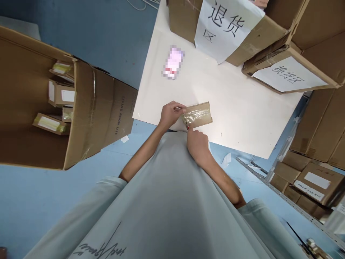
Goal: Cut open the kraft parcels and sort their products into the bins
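The left hand (170, 115) pinches one end of a small, flat brown cardboard box (203, 109) wrapped in clear tape (194, 117), ahead of the right hand (198, 144), which is curled, index finger (191, 127) at the near corner; whether it grips anything, I cannot tell. Left of the left hand, a large brown cardboard carton (105, 108) holds small white-labelled boxes (63, 95). Beyond the right hand stand two brown cardboard cartons (184, 18) with white paper signs (229, 32).

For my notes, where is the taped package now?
In the head view, the taped package is right of centre, by the near edge of the white table, left hand at its left end, right hand at its near-left corner.
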`<state>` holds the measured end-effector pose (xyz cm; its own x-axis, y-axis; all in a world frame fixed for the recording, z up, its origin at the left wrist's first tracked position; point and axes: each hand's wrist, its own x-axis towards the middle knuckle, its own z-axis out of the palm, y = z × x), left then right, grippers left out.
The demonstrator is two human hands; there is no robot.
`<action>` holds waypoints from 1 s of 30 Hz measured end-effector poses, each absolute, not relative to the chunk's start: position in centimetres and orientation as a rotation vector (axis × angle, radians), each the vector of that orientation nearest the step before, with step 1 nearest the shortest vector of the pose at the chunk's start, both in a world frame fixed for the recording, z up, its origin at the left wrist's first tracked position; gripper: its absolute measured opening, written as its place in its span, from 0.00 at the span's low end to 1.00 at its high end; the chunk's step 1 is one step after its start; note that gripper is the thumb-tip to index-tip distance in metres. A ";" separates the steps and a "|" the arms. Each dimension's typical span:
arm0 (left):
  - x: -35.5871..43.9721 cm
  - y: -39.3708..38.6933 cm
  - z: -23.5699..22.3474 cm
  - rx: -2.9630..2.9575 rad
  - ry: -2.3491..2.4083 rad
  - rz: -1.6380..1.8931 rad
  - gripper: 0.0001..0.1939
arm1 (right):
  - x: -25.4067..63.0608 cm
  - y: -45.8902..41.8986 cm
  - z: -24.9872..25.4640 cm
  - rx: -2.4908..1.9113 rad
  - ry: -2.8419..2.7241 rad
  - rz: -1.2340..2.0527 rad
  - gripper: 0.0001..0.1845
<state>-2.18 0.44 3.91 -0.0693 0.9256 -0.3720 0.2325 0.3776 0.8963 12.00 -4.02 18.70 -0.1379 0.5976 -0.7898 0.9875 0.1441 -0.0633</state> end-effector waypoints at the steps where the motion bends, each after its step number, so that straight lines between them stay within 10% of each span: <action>1: -2.1 0.3 3.9 1.067 1.575 0.809 0.06 | 12.1 -4.1 18.8 1.518 1.811 -0.820 0.27; 30: 6.7 -0.7 3.0 1.865 1.511 0.624 0.27 | 26.5 0.3 13.9 1.988 1.925 -1.079 0.24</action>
<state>6.70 -0.66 3.04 0.2228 0.9742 -0.0359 0.6652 -0.1250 0.7361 26.55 0.27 13.93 -0.0959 0.7994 -0.5930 0.9232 -0.1513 -0.3532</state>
